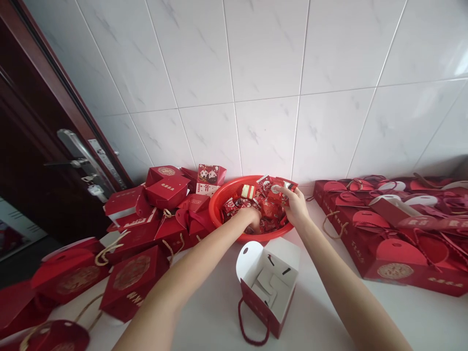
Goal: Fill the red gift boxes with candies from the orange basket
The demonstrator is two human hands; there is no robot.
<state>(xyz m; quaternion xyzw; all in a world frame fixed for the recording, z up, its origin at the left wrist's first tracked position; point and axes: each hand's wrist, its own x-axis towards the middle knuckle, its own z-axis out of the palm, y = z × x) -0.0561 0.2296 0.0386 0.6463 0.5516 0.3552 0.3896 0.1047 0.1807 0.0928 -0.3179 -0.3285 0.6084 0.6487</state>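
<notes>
A red plastic basket [215, 214] stands against the wall, filled with red-wrapped candy packets [271, 208]. My left hand [252, 219] reaches down among the packets; its fingers are hidden there. At the basket's right rim my right hand [295, 202] is closed on a red candy packet [278, 192], thumb on top. A pale yellow-and-white wrapped piece [248, 191] lies on the pile. In front of the basket, between my forearms, an open red gift box [268, 287] with a white inside and a dark red cord handle shows no sweets in it.
Several red gift boxes with rope handles [135, 273] are heaped at the left. Rows of red boxes with their flaps up [395, 263] stand at the right. A tiled wall [266, 131] closes off the back; a dark door [40, 122] is at far left.
</notes>
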